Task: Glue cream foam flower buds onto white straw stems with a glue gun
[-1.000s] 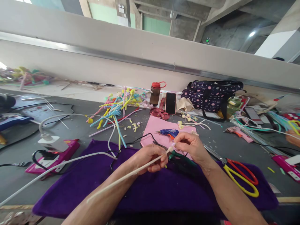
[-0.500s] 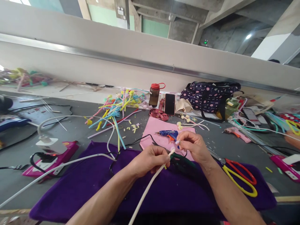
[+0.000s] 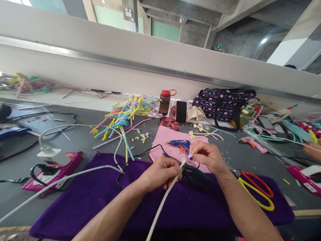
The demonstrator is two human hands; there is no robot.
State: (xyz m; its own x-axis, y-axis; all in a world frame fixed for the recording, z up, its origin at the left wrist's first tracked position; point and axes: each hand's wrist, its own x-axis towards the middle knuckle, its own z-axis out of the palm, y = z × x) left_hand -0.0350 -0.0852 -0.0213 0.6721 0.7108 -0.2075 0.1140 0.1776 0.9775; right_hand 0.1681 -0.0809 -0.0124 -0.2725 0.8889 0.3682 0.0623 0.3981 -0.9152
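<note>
My left hand (image 3: pixel 165 172) pinches a white cord-like stem (image 3: pixel 160 206) just below its thicker, bent tip (image 3: pixel 184 162); the rest of the stem hangs down past the bottom edge. To the right, my right hand (image 3: pixel 205 154) is closed in a pinch on a small pale lilac piece (image 3: pixel 190 156). This piece is held apart from the stem's tip. Behind the right fingers a blue glue gun (image 3: pixel 179 144) with an orange trigger lies on a pink sheet (image 3: pixel 160 135). Beneath both forearms spreads a purple cloth (image 3: pixel 100 201).
Scissors (image 3: pixel 255 189) with red and yellow handles lie at right. Colourful fuzzy stems (image 3: pixel 122 117) are heaped at back left. A bottle (image 3: pixel 165 103), phone (image 3: pixel 181 112) and patterned bag (image 3: pixel 220 103) stand behind. Power strips (image 3: pixel 47 174) flank the cloth. Another person's hand (image 3: pixel 313 149) shows far right.
The lower end of the white stem has swung right. My right fingers have shifted slightly, and the lilac piece shows more clearly a little lower. The left hand keeps its pinch.
</note>
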